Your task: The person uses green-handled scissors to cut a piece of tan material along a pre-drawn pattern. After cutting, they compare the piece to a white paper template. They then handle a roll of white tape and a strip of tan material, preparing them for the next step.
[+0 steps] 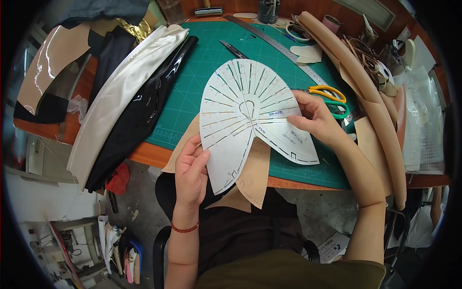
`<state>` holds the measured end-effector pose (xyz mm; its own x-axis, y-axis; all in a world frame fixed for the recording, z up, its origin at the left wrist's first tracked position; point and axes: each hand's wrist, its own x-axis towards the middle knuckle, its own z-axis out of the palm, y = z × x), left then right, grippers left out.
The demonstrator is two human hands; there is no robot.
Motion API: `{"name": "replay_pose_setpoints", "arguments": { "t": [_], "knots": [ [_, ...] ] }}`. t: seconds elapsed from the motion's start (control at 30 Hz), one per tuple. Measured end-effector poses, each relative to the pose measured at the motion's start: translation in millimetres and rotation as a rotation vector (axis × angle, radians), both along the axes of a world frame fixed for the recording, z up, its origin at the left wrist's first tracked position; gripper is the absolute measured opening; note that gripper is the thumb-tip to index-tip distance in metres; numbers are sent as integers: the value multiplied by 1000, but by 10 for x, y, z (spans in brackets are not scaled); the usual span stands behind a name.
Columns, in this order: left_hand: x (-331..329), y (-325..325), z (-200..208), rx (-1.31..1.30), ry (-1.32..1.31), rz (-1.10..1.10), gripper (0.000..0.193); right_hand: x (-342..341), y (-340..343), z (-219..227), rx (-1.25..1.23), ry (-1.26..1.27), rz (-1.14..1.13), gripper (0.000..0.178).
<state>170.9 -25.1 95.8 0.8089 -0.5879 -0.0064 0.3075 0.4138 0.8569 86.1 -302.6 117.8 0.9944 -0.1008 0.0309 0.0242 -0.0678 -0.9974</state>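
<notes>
In the head view, looking down, my two hands hold one white slotted pattern [226,139], fan-shaped with two lobes, above the counter's [149,155] near edge. The fingers of my left hand [191,176] pinch its left lobe; those of my right hand [315,115] grip its right side. Tan material [257,168] shows behind it. On the counter lies one green mat [190,86], with one dark cutter [235,50] and one metal ruler [276,45]. Two scissor loops [325,87], one yellow, one green, sit toward the right edge, near one long tan roll [357,79]. One white length [127,84] and one glossy black length [144,103] overhang the near edge, at left.
</notes>
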Motion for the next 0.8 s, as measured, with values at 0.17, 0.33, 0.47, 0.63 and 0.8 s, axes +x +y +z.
{"name": "replay_pose_setpoints", "arguments": {
  "t": [0.17,0.33,0.47,0.63,0.8],
  "knots": [
    [8,-10,-6,-13,23,7,39,-27,-1,45,50,21,11,56],
    [8,8,-9,-30,35,13,39,-16,-5,61,30,7,47,60],
    [0,-5,-27,-16,34,29,38,-28,-17,40,41,16,38,61],
    [2,5,-6,-16,33,20,39,-26,-21,39,35,48,38,64],
    [2,7,1,-16,28,9,39,-21,-36,5,0,61,18,61]
  ]
}}
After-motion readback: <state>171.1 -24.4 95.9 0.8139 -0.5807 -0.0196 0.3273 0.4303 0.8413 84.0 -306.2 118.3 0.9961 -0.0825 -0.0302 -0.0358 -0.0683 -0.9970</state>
